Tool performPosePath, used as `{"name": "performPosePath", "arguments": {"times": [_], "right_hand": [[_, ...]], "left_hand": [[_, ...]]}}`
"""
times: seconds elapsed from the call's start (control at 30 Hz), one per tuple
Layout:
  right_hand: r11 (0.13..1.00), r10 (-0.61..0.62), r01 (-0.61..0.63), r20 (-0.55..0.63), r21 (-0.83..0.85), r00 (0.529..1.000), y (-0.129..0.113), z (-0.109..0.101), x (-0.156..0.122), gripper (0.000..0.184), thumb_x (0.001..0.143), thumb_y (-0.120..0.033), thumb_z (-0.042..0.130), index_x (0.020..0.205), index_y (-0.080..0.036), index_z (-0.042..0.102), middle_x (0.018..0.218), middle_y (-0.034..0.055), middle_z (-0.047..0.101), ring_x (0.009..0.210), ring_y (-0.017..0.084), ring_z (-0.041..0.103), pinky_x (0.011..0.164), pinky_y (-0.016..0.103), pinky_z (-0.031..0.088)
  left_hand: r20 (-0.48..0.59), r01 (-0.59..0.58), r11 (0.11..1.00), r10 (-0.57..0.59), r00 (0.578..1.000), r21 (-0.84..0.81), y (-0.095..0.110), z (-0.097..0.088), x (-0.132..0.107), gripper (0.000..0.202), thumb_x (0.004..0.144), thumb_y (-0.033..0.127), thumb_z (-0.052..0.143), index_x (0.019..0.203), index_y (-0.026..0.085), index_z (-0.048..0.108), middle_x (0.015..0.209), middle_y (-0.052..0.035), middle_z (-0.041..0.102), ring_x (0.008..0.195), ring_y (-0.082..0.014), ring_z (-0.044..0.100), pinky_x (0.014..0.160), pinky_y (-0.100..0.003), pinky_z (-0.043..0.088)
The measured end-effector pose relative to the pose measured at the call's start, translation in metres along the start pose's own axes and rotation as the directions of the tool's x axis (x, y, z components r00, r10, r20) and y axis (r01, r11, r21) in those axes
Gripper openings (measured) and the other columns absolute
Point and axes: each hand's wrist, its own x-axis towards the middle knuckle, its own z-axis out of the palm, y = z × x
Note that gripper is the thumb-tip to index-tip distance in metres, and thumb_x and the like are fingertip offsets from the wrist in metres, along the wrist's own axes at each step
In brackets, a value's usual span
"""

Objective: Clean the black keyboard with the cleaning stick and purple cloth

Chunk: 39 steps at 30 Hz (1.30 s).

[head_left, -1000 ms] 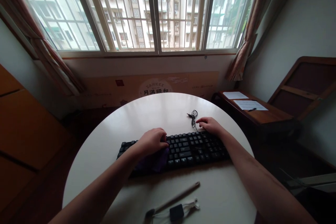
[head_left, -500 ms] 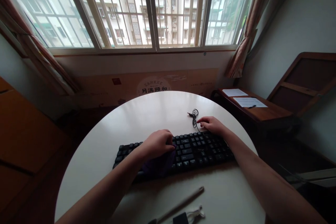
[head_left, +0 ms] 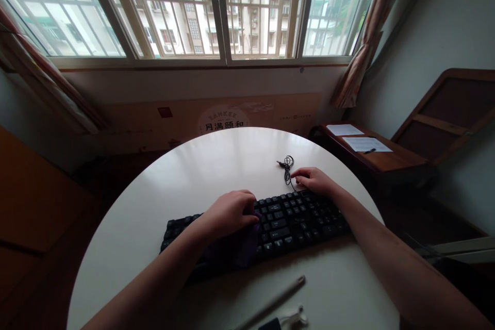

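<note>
A black keyboard [head_left: 294, 219] lies across the round white table [head_left: 216, 165]. My left hand [head_left: 228, 214] is closed on a purple cloth [head_left: 243, 247] and presses it on the keys left of the middle. My right hand [head_left: 315, 180] rests at the keyboard's far right corner, fingers curled over its back edge. Its fingertips lie close to the keyboard's coiled black cable [head_left: 286, 167].
A thin stick [head_left: 276, 301] and a small dark object with a white cord [head_left: 288, 318] lie at the table's near edge. A wooden side table with papers [head_left: 358, 143] stands to the right. Cardboard [head_left: 224, 118] leans under the window.
My left hand and the cloth have slid a little to the right along the keys. The view has tilted slightly; my right hand keeps its place at the corner.
</note>
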Motion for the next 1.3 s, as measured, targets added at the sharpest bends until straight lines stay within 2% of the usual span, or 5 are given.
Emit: {"name": "performPosePath", "arguments": {"times": [0.37, 0.6, 0.87, 1.17, 1.3], "right_hand": [[1.000, 0.017, -0.017, 0.006, 0.001, 1.000, -0.003, -0.001, -0.002, 0.030, 0.080, -0.029, 0.055, 0.102, -0.019, 0.073, 0.088, 0.0030, 0.071, 0.080, 0.018, 0.064, 0.075, 0.028, 0.048], [1.000, -0.010, 0.010, 0.006, 0.012, 1.000, -0.003, -0.003, -0.005, 0.029, 0.080, -0.029, 0.056, 0.101, -0.019, 0.073, 0.093, 0.0037, 0.071, 0.081, 0.018, 0.062, 0.077, 0.028, 0.047], [0.998, 0.018, -0.020, 0.035, 0.063, 0.999, -0.005, -0.003, -0.008, 0.031, 0.080, -0.030, 0.057, 0.104, -0.017, 0.072, 0.086, 0.0038, 0.070, 0.075, 0.016, 0.062, 0.071, 0.026, 0.047], [1.000, -0.003, 0.003, 0.071, 0.000, 0.997, -0.006, -0.006, -0.011, 0.032, 0.082, -0.032, 0.055, 0.105, -0.018, 0.072, 0.074, 0.0016, 0.065, 0.066, 0.014, 0.057, 0.062, 0.025, 0.043], [1.000, -0.012, 0.012, 0.076, 0.000, 0.997, -0.003, -0.005, -0.010, 0.032, 0.082, -0.032, 0.055, 0.106, -0.018, 0.072, 0.072, 0.0010, 0.064, 0.063, 0.013, 0.055, 0.061, 0.024, 0.041]], "left_hand": [[-0.030, 0.000, 1.000, 0.000, 1.000, 0.022, -0.002, 0.004, 0.002, 0.008, 0.078, 0.029, 0.061, 0.075, 0.022, 0.057, 0.086, -0.0009, 0.066, 0.081, -0.0196, 0.059, 0.069, -0.027, 0.042], [0.021, -0.063, 0.997, 0.064, 0.998, -0.047, -0.005, 0.002, 0.000, 0.013, 0.077, 0.032, 0.063, 0.071, 0.022, 0.057, 0.092, -0.0007, 0.067, 0.083, -0.0193, 0.060, 0.071, -0.027, 0.043], [-0.050, -0.004, 0.999, 0.006, 0.999, 0.034, -0.010, 0.014, 0.003, 0.009, 0.079, 0.031, 0.062, 0.086, 0.025, 0.063, 0.090, -0.0013, 0.069, 0.084, -0.0210, 0.061, 0.072, -0.028, 0.042], [-0.090, 0.039, 0.981, -0.023, 0.996, 0.189, 0.002, 0.012, 0.000, 0.011, 0.080, 0.030, 0.063, 0.077, 0.023, 0.056, 0.084, -0.0010, 0.066, 0.076, -0.0203, 0.059, 0.062, -0.029, 0.038], [-0.103, 0.013, 0.991, 0.001, 0.995, 0.135, 0.004, 0.014, 0.001, 0.012, 0.081, 0.031, 0.062, 0.077, 0.022, 0.056, 0.087, -0.0018, 0.065, 0.079, -0.0200, 0.059, 0.066, -0.028, 0.041]]}}
